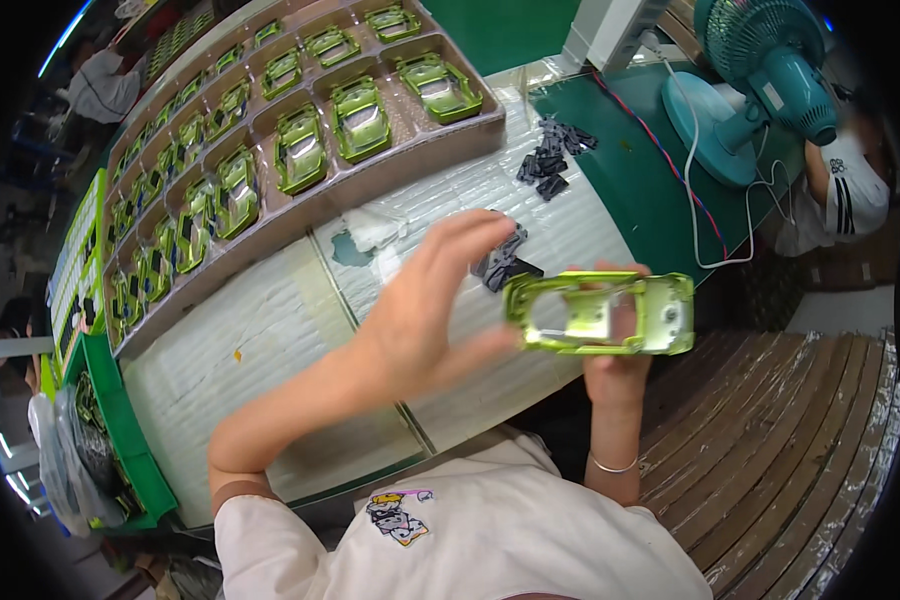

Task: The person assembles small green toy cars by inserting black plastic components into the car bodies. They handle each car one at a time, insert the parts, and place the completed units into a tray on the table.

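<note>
The left hand (410, 318) is splayed, seemingly empty, and I fear the green car shell (590, 320) could slip if the right hand (618, 378) clutching it slackens.

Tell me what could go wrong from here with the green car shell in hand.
The green car shell might slip: the right hand holds it from below, near the front edge of the table, so it could fall to the floor.

The left hand could scatter the loose dark pieces lying close by its fingers.
</note>
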{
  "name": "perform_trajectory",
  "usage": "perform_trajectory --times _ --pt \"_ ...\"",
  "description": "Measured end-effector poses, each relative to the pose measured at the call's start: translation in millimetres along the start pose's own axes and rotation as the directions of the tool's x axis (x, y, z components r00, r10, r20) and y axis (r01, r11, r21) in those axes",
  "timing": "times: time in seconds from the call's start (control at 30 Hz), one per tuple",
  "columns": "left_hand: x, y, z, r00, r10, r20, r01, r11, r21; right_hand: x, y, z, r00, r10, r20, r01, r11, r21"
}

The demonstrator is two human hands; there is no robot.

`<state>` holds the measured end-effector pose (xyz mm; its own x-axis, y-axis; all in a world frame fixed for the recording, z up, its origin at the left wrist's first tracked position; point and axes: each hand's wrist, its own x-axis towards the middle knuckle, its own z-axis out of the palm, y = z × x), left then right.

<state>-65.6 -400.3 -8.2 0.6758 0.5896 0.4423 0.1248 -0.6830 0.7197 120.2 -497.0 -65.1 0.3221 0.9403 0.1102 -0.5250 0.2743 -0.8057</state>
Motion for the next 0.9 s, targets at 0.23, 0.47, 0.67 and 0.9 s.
perform_trajectory --times 0.23,0.47,0.67,0.9 --pt "33 -71 -1 0.947 0.094 0.308 -0.212 0.902 0.375 14 -20 -23 0.980 -0.129 -0.153 0.102 0.980 -0.171" --pt "23 -75 3 0.981 -0.075 0.178 0.012 0.943 0.333 24 -5 -7 0.984 -0.128 -0.125 0.116 0.988 -0.100" --pt "27 -71 15 0.935 -0.349 -0.060 0.349 0.882 0.316 42 14 -3 0.923 -0.346 0.166 0.384 0.850 -0.361" --pt "28 -43 1 0.979 -0.161 -0.128 0.172 0.982 0.078 51 15 -1 0.823 -0.428 0.374 0.565 0.689 -0.454"
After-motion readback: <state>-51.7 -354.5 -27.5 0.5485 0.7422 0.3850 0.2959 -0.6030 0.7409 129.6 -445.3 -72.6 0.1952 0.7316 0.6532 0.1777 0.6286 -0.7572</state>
